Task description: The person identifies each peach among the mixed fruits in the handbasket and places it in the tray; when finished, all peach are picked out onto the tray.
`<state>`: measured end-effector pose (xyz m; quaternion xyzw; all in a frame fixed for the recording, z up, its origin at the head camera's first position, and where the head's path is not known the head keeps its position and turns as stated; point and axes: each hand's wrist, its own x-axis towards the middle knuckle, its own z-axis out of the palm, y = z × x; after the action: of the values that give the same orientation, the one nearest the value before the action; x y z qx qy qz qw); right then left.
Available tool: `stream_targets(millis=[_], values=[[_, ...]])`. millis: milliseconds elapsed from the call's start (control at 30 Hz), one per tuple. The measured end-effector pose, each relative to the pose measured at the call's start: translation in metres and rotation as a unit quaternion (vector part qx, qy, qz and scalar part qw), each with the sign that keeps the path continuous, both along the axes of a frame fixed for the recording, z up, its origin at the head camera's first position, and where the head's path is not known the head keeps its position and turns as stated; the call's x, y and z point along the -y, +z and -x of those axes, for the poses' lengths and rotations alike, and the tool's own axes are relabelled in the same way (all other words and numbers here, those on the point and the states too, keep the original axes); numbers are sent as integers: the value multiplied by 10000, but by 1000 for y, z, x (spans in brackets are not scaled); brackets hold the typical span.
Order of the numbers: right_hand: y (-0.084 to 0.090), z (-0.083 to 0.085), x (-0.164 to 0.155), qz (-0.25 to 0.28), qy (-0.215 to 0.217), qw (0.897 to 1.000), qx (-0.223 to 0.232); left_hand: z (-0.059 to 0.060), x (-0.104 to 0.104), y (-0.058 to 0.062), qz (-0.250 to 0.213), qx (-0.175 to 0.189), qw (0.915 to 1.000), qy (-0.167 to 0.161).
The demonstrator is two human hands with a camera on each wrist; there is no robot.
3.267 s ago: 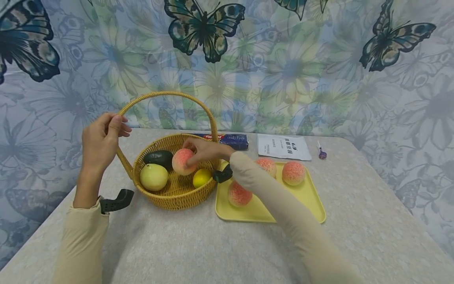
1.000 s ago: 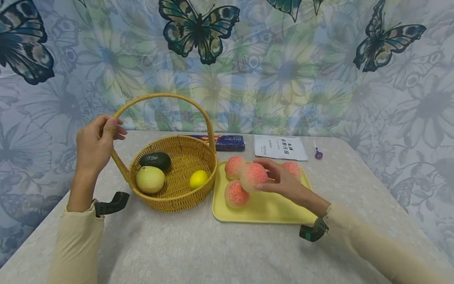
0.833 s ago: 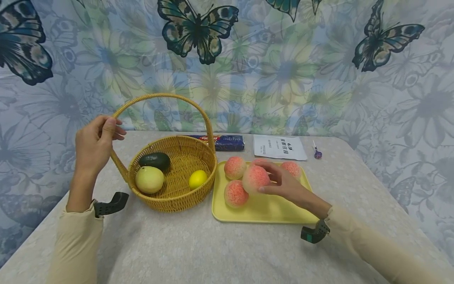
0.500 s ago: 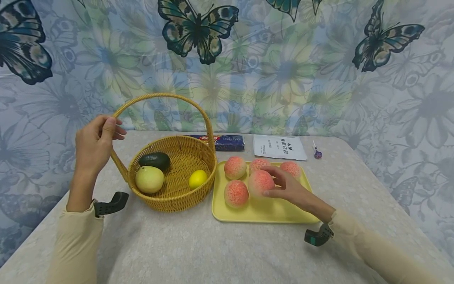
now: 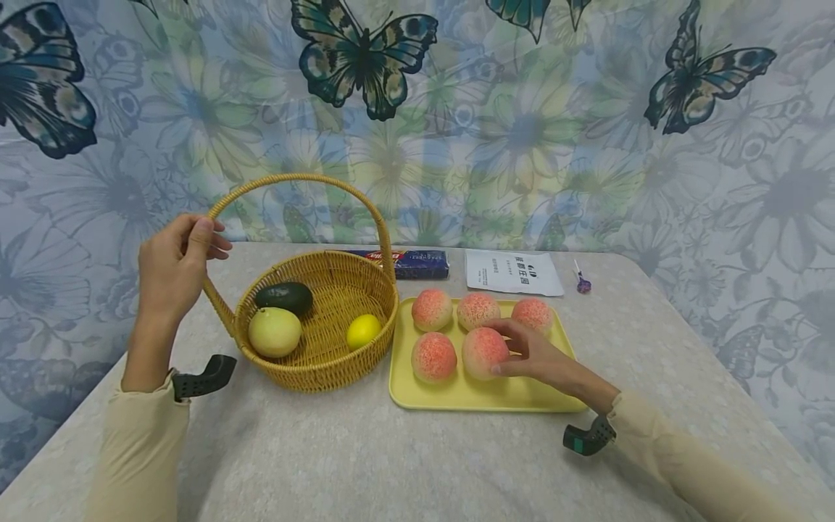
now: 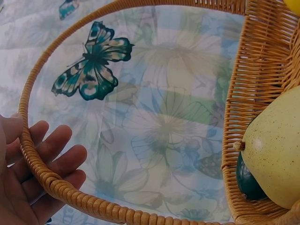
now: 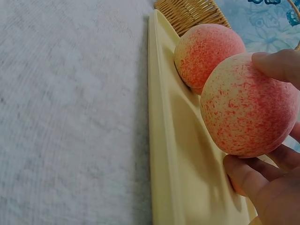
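On the yellow tray point(image 5: 522, 395), near its front edge, we note the right hand point(image 5: 535, 355) with fingers and thumb curled round a peach point(image 5: 484, 352), which sits just beside a second peach point(image 5: 433, 357); three more peaches point(image 5: 478, 310) line the back row. Left hand point(image 5: 172, 264) grips the wicker basket point(image 5: 326, 362) by its handle point(image 5: 300, 177). Basket holds an avocado point(image 5: 283, 296), a pale pear point(image 5: 275, 331), a lemon point(image 5: 363, 331); all rests on the grey tabletop point(image 5: 365, 464).

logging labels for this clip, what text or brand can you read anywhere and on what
White packet: dark print, too small and blurred to read.
Dark blue packet behind the basket: a red-and-white mark and pale lettering, too blurred to read.
Nothing readable on the peaches, yellow tray or butterfly cloth.
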<state>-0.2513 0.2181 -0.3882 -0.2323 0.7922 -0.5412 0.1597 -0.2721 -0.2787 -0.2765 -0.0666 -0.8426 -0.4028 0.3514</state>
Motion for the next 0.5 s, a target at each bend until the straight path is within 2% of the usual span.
stream_targets(millis=[500], values=[[-11,1,-2,-141,-51,9998,164,0,1,-1,-52,27,10000,-36]])
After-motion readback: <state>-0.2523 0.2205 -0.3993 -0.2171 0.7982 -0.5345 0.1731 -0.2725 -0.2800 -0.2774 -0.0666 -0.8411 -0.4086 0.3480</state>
